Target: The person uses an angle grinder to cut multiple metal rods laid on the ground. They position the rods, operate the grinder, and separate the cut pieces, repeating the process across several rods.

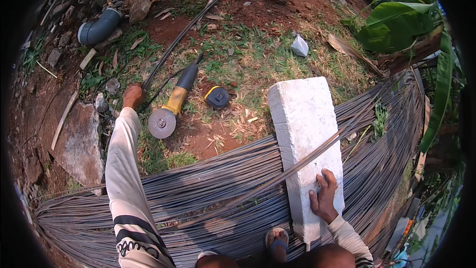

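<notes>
My left hand [134, 95] grips some long dark rods [183, 34] that stretch up and away. Beside it on grass and dirt lies a yellow-and-black angle grinder [179, 94] with a cord; a black-and-yellow tape measure [216, 98] sits right of that. A white concrete-like block [300, 109] lies across the wide bed of thin steel bars [198, 188]. My right hand [325, 198] rests on the block with fingers bent and apart, just below a few bars crossing its top.
A grey elbow pipe [99, 26] and rocks lie at upper left. A flat concrete piece [79, 154] is at left. A pale stone [299, 45] sits beyond the block. Broad green leaves [389, 25] hang at right. My sandalled foot [277, 243] is among the bars.
</notes>
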The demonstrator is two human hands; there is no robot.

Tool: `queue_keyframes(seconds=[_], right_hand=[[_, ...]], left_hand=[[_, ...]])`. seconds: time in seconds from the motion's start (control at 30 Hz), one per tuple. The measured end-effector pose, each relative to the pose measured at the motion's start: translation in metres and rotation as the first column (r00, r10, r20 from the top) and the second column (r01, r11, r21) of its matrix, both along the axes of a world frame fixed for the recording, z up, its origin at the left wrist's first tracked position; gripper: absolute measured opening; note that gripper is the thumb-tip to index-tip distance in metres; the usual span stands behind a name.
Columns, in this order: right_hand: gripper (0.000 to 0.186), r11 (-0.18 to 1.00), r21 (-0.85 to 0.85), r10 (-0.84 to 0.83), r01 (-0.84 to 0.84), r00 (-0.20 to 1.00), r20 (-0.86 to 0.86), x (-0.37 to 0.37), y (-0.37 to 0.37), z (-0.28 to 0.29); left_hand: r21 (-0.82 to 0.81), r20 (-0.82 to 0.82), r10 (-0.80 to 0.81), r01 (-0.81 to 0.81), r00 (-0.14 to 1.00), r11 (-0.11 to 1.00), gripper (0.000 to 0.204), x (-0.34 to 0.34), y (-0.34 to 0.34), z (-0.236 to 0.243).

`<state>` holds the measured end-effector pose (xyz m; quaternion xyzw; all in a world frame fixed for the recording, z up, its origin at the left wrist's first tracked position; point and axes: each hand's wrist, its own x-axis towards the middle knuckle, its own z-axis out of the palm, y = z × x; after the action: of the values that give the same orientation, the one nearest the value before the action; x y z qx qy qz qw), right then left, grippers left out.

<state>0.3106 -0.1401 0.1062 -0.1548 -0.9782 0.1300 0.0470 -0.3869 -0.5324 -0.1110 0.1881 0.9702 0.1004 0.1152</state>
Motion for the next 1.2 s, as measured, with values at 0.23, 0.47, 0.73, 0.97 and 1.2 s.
queue_keyframes(seconds=[0.23, 0.47, 0.73, 0.97, 1.2], right_hand=[[0.061, 1.0, 0.001, 0.017, -0.017, 1.0, 0.004, 0.001, 0.002, -0.002], [0.061, 0.999, -0.043, -0.004, 0.004, 1.0, -0.001, 0.002, 0.002, 0.002], [0.056, 0.991, -0.129, -0.049, 0.047, 0.999, -0.012, 0.007, 0.008, 0.006], [0.056, 0.952, -0.301, -0.075, 0.049, 0.994, -0.074, 0.008, 0.018, 0.013], [0.049, 0.848, -0.526, -0.21, 0.061, 0.951, -0.228, 0.019, 0.018, -0.002]], left_hand=[[0.227, 0.42, -0.125, 0.029, 0.899, 0.973, 0.038, -0.027, -0.006, 0.011], [-0.078, 0.212, -0.072, 0.09, 0.975, 0.993, 0.039, -0.023, -0.01, 0.019], [0.0, -0.07, -0.197, 0.198, 0.978, 0.98, 0.031, 0.006, 0.033, 0.099], [0.07, -0.457, -0.446, 0.53, 0.77, 0.845, 0.017, 0.115, 0.139, 0.249], [0.148, 0.043, -0.329, 0.32, 0.943, 0.936, 0.018, 0.231, 0.274, 0.316]])
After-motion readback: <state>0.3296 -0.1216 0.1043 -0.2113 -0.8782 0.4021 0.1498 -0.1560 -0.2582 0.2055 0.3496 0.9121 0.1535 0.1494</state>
